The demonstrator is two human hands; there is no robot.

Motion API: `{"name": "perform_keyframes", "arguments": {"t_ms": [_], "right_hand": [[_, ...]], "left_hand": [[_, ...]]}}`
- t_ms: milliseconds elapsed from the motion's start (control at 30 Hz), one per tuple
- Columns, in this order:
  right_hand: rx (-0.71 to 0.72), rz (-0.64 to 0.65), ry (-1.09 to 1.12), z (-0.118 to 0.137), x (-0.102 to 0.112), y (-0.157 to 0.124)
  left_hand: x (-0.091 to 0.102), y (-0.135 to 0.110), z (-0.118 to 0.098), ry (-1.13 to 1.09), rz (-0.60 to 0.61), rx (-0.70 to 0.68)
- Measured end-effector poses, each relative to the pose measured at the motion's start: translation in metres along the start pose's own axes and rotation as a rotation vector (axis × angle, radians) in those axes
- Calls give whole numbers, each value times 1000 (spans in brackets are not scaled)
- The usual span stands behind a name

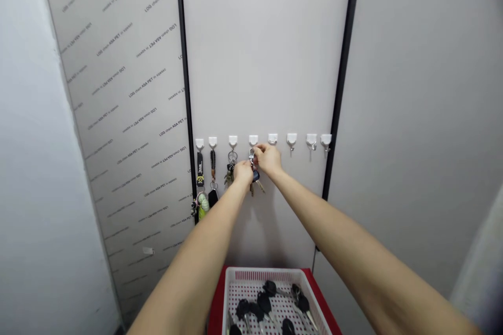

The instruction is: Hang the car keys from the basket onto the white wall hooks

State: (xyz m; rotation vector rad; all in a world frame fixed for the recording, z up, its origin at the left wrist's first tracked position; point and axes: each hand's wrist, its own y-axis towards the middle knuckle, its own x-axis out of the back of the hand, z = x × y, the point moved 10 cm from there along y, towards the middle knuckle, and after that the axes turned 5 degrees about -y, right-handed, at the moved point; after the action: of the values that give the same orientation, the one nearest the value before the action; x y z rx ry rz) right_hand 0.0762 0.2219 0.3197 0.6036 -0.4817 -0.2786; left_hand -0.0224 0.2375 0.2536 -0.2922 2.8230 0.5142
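Observation:
A row of white wall hooks [291,139] runs across the pale panel at chest height. Both my arms reach up to the fourth hook [253,140]. My right hand [269,158] pinches the ring of a key bunch [255,177] right under that hook. My left hand [244,171] is closed around the lower part of the same bunch, whose keys dangle below my fingers. The three hooks to the left carry a black strap keychain [200,169], a braided keychain [212,165] and a bunch of keys [230,170]. The hooks to the right hang bare.
Below me a white perforated basket [243,277] sits on a red surface [217,303] and holds several black-headed keys [264,301]. A film-covered panel [118,94] with printed text leans at the left. Black vertical strips [341,84] edge the middle panel.

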Motion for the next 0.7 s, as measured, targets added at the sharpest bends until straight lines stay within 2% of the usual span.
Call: {"name": "perform_keyframes", "arguments": {"t_ms": [233,333,433,500,600,700], "right_hand": [[110,-27,-145,-7,2,-11],[158,-57,-181,-12,10,-27],[221,-52,-194,-31,12,-59],[248,57,-225,-55,0,-91],[228,399,-304,-103,-40,-155],[251,712,-405,-138,-77,-220]], "left_hand": [[17,-11,7,297,-87,-52],[24,-27,25,319,-52,21],[37,-55,51,332,25,78],[51,-78,73,373,66,127],[78,-112,112,494,121,237],[94,-137,139,674,220,259]]}}
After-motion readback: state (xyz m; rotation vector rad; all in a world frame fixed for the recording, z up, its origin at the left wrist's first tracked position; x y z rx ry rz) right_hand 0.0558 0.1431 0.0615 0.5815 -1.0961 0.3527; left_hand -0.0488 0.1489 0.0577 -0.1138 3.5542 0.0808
